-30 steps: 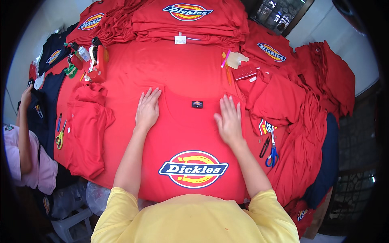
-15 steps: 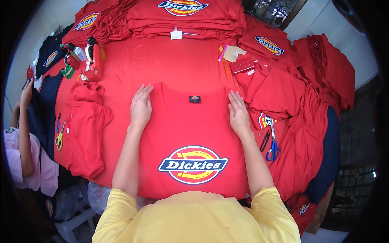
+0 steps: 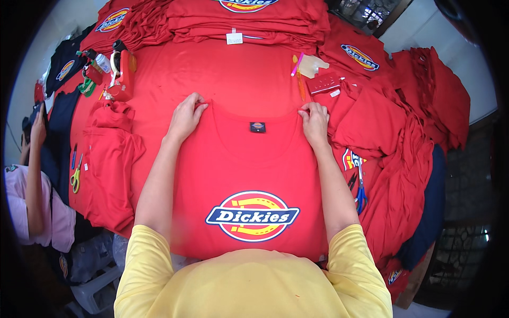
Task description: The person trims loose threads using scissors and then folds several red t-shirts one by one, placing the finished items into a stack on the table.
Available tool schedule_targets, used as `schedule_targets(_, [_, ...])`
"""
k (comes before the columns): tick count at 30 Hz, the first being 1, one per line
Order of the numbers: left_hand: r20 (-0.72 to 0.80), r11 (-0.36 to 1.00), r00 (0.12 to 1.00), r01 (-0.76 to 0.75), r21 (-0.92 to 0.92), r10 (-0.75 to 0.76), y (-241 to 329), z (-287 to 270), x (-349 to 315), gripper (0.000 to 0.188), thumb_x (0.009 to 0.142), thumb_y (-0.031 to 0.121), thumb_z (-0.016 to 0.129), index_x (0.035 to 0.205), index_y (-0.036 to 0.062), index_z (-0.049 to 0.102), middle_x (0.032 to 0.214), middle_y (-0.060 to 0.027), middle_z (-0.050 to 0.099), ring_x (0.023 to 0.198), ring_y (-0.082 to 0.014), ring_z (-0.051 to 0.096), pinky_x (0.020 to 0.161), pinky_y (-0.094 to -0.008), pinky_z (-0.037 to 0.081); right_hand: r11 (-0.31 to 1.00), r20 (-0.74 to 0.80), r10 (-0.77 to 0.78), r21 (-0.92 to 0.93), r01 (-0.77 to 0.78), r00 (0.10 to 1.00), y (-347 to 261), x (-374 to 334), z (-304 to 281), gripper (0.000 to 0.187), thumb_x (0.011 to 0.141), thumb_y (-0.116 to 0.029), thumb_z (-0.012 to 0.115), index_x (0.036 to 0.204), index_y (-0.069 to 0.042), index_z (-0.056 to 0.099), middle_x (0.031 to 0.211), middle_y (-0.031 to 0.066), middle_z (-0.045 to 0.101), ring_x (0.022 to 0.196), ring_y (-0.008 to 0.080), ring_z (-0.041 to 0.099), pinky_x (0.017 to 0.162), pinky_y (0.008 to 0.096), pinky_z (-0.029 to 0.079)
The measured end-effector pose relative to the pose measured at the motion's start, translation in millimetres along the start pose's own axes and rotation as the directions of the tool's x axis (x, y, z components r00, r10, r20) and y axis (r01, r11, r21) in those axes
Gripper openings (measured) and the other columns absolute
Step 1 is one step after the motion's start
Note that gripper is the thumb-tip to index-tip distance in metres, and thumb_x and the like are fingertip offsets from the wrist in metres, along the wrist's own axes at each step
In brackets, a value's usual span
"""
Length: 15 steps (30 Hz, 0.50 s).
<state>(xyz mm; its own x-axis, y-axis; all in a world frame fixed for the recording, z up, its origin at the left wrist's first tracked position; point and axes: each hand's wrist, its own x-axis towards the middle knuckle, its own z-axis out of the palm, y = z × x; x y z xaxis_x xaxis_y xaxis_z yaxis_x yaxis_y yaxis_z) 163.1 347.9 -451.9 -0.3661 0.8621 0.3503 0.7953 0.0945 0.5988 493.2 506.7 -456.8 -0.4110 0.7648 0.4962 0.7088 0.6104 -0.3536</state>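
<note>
Red shirt lies before you on the worktop; its spreading looks almost done, what remains I cannot tell. Your left hand and right hand have their fingers pinching its shoulder corners, neck label between.

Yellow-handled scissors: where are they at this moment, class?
In the head view, the yellow-handled scissors lie toward the left, just left of the crumpled red garment and well left of the person's left hand.
</note>
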Motion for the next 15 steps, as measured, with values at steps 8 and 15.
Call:
schedule_targets(8, [-0.076, 0.996, 0.997, 0.041, 0.079, -0.035, -7.7, 3.3, -2.4, 0.017, 0.086, 0.022, 0.068, 0.087, 0.0056, 0.063, 0.088, -0.0071, 0.064, 0.088, -0.0244, 0.058, 0.085, -0.0367, 0.043, 0.982, -0.048, 0.025, -0.188, -0.033, 0.999, -2.0, -4.0, 11.9, 0.018, 0.088, -0.022, 0.063, 0.099, -0.009, 0.062, 0.097, 0.0078, 0.058, 0.096, 0.0275, 0.053, 0.084, 0.0426, 0.039])
schedule_targets(15, [-0.096, 0.998, 0.994, 0.055, 0.029, -0.052, -12.0, 4.7, -4.8, 0.015, 0.084, 0.021, 0.069, 0.087, 0.0066, 0.065, 0.087, -0.0057, 0.064, 0.088, -0.0230, 0.058, 0.086, -0.0359, 0.043, 0.994, -0.074, -0.004, -0.105, -0.004, 0.997, 0.4, -5.4, 12.5, 0.017, 0.088, -0.023, 0.063, 0.097, -0.010, 0.064, 0.097, 0.0079, 0.058, 0.095, 0.0277, 0.054, 0.083, 0.0421, 0.040])
